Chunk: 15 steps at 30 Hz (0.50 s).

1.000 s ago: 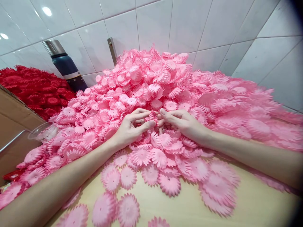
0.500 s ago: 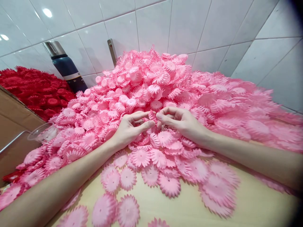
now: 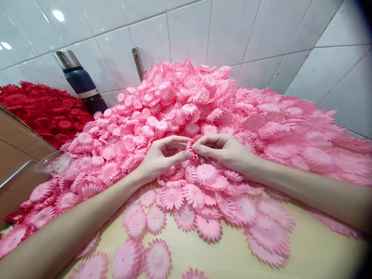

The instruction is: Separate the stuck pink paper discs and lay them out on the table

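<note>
A large heap of pink scalloped flower discs (image 3: 186,99) fills the middle of the view, with loose ones spread toward the front. Just before the heap, my left hand (image 3: 170,151) and my right hand (image 3: 222,149) meet almost fingertip to fingertip. Between them is a small pink flower piece (image 3: 190,145), seen edge-on. My right thumb and forefinger pinch it, and my left thumb and fingers close on its left side. Parts of the lower fingers are hidden against the pink pile.
A dark blue bottle (image 3: 84,85) leans by the tiled wall, beside a red flower pile (image 3: 43,110). At the left are a cardboard box (image 3: 20,143) and a clear plastic cup (image 3: 54,162). The pale tabletop (image 3: 215,257) shows in front.
The small pink piece has shifted slightly right and turned between my fingertips. My right fingers have drawn closer together, and a few discs below my hands have moved slightly.
</note>
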Available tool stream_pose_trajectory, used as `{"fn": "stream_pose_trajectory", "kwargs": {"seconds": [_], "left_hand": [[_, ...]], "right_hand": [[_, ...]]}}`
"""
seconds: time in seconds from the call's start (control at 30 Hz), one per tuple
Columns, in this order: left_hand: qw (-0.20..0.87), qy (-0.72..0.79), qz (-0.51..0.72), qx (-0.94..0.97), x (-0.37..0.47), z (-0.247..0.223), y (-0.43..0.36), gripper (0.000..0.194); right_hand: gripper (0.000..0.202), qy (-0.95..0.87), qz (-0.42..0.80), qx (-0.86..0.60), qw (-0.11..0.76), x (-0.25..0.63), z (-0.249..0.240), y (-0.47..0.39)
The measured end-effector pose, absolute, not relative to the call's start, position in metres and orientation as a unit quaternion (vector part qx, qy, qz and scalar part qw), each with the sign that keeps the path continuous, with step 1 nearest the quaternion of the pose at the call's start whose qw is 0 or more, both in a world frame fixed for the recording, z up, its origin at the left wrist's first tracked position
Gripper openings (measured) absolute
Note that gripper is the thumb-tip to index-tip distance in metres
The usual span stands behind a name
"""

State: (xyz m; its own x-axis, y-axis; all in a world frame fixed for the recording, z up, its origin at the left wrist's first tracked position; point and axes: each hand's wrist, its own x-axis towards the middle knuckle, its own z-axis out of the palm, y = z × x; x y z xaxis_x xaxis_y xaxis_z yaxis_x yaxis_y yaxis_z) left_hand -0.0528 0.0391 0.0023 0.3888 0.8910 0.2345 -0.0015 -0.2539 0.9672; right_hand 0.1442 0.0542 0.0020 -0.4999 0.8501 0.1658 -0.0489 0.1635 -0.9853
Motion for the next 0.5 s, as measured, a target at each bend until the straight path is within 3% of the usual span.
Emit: {"fn": "stream_pose_trajectory", "kwargs": {"seconds": [0.3,0.5], "left_hand": [[0.492,0.380,0.438,0.649,-0.0475,0.0054,0.0350,0.023],[0.489,0.408,0.429,0.641,-0.0474,0.0084,0.0351,0.021]], "right_hand": [[0.027,-0.675,0.552,-0.312,0.376,0.1435,0.0034,0.0524],[0.023,-0.676,0.555,-0.309,0.374,0.1431,0.0017,0.0542]]}}
